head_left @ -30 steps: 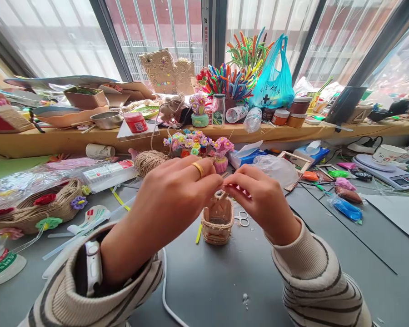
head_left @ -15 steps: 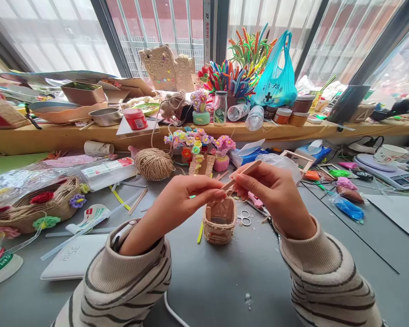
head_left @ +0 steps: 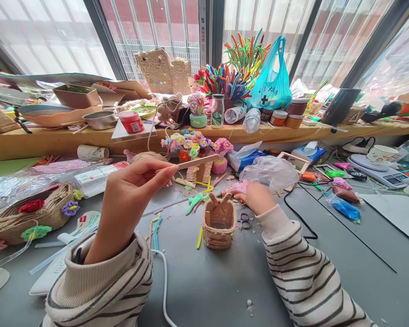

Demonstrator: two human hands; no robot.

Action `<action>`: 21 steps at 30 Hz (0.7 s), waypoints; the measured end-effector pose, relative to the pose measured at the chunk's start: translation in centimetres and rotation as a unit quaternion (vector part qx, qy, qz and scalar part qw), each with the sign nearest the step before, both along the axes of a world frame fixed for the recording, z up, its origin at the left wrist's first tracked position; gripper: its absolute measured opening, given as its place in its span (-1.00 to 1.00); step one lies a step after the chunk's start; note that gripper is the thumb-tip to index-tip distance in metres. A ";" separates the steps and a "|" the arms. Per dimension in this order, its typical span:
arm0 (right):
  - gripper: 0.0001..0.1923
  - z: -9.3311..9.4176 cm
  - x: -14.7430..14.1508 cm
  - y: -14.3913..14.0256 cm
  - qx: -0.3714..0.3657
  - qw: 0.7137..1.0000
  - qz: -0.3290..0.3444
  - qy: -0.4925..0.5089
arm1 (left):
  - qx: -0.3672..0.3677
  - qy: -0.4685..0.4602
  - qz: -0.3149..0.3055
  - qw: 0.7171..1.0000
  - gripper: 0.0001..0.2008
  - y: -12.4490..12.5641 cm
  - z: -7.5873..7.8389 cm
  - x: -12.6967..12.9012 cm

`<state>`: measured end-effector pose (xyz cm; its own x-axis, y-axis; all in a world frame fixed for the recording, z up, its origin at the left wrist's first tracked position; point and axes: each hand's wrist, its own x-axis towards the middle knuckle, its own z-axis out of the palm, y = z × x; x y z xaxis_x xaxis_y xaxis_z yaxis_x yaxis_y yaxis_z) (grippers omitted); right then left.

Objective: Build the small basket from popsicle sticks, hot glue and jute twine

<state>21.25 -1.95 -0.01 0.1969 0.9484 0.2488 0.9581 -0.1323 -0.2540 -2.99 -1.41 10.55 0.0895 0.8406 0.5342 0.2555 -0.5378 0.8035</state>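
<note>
Right hand (head_left: 259, 198): moved off wooden stick (head_left: 199, 161) onto pink tool (head_left: 238, 186), can't tell grip tbh
Left hand (head_left: 132, 190): pinching that stick's end

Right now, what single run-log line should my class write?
left hand: holds wooden stick | right hand: touching pink tool | small basket: upright on table | scissors: right of basket

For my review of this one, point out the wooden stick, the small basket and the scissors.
Wooden stick (head_left: 199, 161): head view, on its flat exposed length.
Small basket (head_left: 218, 238): head view, on its front wall.
Scissors (head_left: 245, 221): head view, where the finger loops meet.
</note>
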 end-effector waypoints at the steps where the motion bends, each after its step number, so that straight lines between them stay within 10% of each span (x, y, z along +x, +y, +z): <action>1: -0.69 -0.3 -0.3 0.1 -0.029 0.999 -0.014 -0.002 | -0.002 -0.004 -0.001 1.000 -0.97 -0.1 0.0 0.1; 9: -0.68 -0.4 -0.5 1.0 -0.140 0.987 -0.078 0.012 | -0.029 -0.012 -0.016 0.999 -0.88 -0.2 -0.1 0.3; 21: -0.64 3.1 0.4 0.4 0.014 0.987 -0.101 0.127 | -0.016 -0.040 0.014 0.999 -0.91 0.5 -0.8 -0.1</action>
